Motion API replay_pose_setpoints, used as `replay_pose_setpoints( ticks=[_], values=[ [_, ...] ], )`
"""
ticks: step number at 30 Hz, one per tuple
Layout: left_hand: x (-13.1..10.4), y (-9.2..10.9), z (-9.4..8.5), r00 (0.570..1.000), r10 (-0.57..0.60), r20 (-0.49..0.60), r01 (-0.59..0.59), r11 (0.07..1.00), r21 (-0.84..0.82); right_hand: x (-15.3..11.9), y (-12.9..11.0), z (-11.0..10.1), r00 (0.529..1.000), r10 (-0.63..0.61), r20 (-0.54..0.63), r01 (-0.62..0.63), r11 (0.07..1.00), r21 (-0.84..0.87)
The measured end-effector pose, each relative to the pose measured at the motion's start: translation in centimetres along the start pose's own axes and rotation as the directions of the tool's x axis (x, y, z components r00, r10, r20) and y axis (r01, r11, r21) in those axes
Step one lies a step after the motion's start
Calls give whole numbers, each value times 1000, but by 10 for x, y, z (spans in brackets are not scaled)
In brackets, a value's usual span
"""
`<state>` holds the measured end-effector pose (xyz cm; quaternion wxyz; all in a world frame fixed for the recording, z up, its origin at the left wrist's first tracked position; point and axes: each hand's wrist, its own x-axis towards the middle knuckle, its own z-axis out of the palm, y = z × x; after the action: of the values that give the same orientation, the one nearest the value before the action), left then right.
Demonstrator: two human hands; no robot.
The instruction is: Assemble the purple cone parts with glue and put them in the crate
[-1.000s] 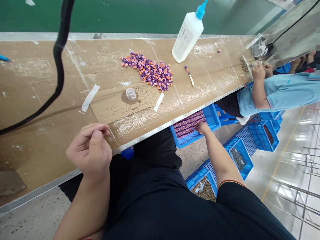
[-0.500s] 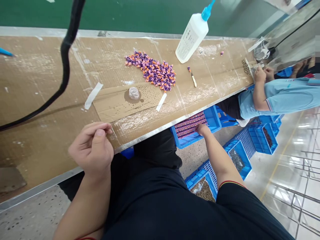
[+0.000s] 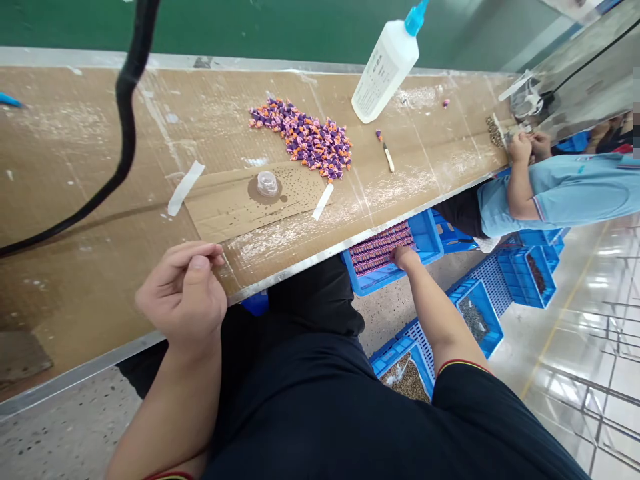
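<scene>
Both grips unclear: left hand [image 3: 183, 293] loosely curled, right hand [image 3: 406, 259] inside the blue crate [image 3: 425, 230], where purple-and-pink strips [image 3: 374, 251] probably want gentle handling!

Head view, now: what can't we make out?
All in the head view:
Left hand: its curled fingers hide whether anything is pinched.
Right hand: the hand itself hides its grip, so holding or just touching is unclear.
Blue crate: the bench edge hides its far part.
Bottle label: print too small to read.
Blue item: cut off by the left picture edge.
</scene>
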<state>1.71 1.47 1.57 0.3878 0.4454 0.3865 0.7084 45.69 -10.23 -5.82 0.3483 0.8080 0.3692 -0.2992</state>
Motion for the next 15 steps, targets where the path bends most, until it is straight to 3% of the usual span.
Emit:
replay_pose_setpoints(
  ticks=[15],
  values=[
    [-1,0,-2,1000,-12,17,11,999,42,-2,-2,0,999,41,-11,-40,999,31]
  ],
)
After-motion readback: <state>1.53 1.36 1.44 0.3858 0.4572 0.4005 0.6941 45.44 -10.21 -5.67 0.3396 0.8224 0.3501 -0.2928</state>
